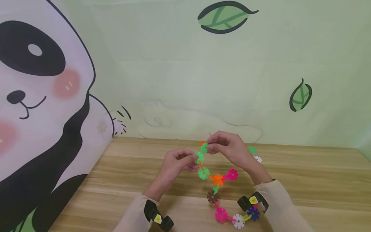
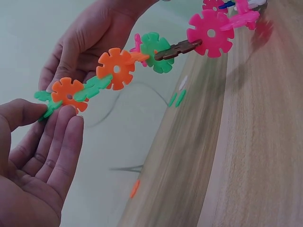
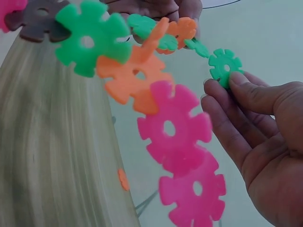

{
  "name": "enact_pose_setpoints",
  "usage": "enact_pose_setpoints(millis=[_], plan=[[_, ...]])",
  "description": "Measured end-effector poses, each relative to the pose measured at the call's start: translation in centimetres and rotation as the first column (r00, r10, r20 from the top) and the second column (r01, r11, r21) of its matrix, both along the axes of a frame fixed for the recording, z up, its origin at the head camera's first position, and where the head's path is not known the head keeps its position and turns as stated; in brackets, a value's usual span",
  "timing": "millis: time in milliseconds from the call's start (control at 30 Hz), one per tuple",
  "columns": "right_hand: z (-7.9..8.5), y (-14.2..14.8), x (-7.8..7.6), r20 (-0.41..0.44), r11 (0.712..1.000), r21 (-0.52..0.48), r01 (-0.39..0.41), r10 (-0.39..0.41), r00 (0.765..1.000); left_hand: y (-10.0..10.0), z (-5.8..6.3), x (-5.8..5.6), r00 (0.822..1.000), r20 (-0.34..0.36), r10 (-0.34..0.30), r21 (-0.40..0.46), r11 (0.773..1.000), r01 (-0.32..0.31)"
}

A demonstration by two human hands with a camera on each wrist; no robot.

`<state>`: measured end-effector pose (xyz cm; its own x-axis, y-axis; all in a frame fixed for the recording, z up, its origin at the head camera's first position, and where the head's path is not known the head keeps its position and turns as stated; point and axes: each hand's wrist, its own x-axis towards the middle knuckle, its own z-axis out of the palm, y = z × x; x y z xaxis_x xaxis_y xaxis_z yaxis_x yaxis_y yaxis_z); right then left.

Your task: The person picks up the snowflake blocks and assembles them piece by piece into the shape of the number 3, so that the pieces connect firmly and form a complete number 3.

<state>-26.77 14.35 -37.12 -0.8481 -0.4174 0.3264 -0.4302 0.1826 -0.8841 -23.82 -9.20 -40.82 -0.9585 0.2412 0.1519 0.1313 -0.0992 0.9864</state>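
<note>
A chain of notched plastic flower discs, linked edge to edge in green, orange, brown, pink, white and blue, hangs from my left hand (image 1: 177, 162). Thumb and fingers of that hand pinch a green disc (image 2: 49, 105) at the upper end, beside an orange disc (image 2: 69, 94). My right hand (image 1: 230, 149) pinches another green disc (image 3: 226, 67) between thumb and fingers, its edge right at the chain's end disc. From an orange disc (image 1: 218, 180) two pink discs (image 3: 174, 124) branch off. The chain's lower part runs down past a brown disc (image 1: 212, 196) toward my right wrist.
Loose discs lie toward the back of the wooden table (image 1: 130, 180): a green disc (image 1: 252, 149) and a white disc (image 1: 257, 159) beyond my right forearm, and an orange disc (image 2: 135, 188). Behind the table stands a pale green wall (image 1: 174, 80) with a panda drawing.
</note>
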Motion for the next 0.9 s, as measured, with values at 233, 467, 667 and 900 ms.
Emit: enact_pose_setpoints(millis=[233, 467, 667, 900], plan=[[-0.19, -0.24, 0.02, 0.010, 1.000, -0.020, 0.016, -0.016, 1.000, 0.00, -0.02, -0.09, 1.000, 0.001, -0.009, -0.010, 1.000, 0.009], [-0.43, -0.35, -0.08, 0.021, 0.999, -0.035, 0.010, -0.009, 1.000, 0.07, 0.06, -0.11, 1.000, 0.002, -0.023, -0.010, 1.000, 0.023], [-0.69, -0.31, -0.21, 0.022, 0.999, -0.051, 0.003, -0.001, 1.000, 0.08, 0.07, -0.10, 1.000, 0.006, -0.030, -0.004, 1.000, 0.030], [-0.98, -0.44, -0.32, 0.028, 0.999, -0.052, -0.005, 0.007, 1.000, 0.05, 0.02, -0.06, 0.999, 0.009, -0.031, -0.013, 0.999, 0.031]])
